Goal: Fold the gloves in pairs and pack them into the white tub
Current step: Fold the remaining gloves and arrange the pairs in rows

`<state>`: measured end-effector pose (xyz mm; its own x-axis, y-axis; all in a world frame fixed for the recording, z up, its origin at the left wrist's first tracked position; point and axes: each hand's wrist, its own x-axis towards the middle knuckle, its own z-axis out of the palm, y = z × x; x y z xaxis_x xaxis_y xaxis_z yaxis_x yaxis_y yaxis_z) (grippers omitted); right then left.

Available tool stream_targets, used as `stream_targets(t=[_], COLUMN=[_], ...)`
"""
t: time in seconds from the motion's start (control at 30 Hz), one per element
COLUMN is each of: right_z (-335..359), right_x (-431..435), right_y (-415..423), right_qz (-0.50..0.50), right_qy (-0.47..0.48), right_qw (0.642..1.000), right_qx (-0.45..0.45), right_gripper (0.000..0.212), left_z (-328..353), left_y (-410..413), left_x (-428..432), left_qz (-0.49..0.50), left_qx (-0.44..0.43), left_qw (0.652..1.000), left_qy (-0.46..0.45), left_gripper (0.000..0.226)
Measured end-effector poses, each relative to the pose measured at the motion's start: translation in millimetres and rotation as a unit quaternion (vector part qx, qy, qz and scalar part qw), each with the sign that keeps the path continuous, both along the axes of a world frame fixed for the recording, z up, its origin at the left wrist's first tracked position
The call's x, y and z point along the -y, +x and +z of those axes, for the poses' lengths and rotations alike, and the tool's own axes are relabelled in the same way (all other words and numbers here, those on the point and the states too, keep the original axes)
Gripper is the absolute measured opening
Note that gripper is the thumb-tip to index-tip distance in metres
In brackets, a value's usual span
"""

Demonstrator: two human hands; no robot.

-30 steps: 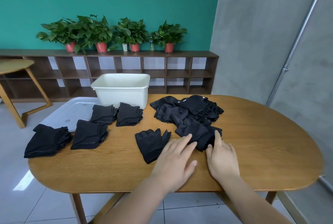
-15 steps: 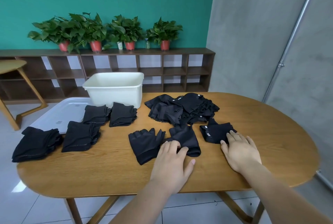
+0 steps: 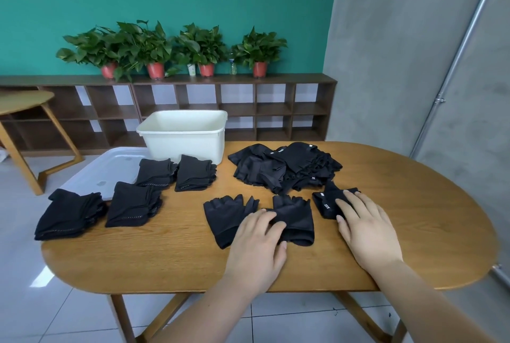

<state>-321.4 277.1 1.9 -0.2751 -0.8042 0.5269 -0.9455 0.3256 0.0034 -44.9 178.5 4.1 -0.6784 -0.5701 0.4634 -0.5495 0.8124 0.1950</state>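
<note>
head view | left hand (image 3: 256, 243) fingers loosely bent, pressing on middle glove (image 3: 296, 215) | right hand (image 3: 367, 229) fingers straight, flat on right glove (image 3: 325, 203) | third glove (image 3: 227, 214) untouched, leftmost | counted on table (image 3: 414, 218): 3 single gloves, 4 folded stacks (image 3: 132, 204), 1 loose heap (image 3: 284, 169), 1 white tub (image 3: 183, 135) at far edge

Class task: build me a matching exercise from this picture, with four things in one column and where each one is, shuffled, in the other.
Column one
1. white plastic tub
2. loose heap of black gloves
3. left hand
4. right hand

Column two
A. on the small black glove with a white tag
B. at the far side of the oval wooden table
C. right of the tub, unfolded
D. on the middle black fingerless glove

Pairs: 1-B, 2-C, 3-D, 4-A
</note>
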Motion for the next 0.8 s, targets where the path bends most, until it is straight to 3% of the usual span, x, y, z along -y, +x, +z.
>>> stream_targets(t=[0.1, 0.23, 0.43, 0.57, 0.8], right_z=[9.0, 1.5, -4.4, -5.5, -4.3], right_x=[-0.7, 13.0, 12.8, 10.5, 9.7], right_y=[27.7, 78.4, 86.0, 89.0, 88.9], right_qz=[0.102, 0.134, 0.160, 0.187, 0.139], right_qy=[0.027, 0.051, 0.003, -0.027, -0.060], right_qw=[0.994, 0.982, 0.972, 0.965, 0.979], right_qx=[-0.014, 0.125, 0.175, 0.179, 0.135], right_gripper=[0.049, 0.055, 0.031, 0.033, 0.034], left_z=[0.5, 1.4, 1.7, -3.2, -7.2], left_y=[26.2, 41.6, 38.0, 35.3, 34.7], left_x=[11.8, 23.0, 18.9, 22.6, 22.4], left_qz=[0.037, 0.030, -0.036, -0.047, -0.040], left_qx=[0.011, 0.020, 0.083, 0.105, 0.087], left_qw=[0.999, 0.999, 0.996, 0.993, 0.995], left_qy=[0.001, 0.036, 0.010, 0.013, -0.011], left_gripper=[0.045, 0.051, 0.064, 0.063, 0.060])
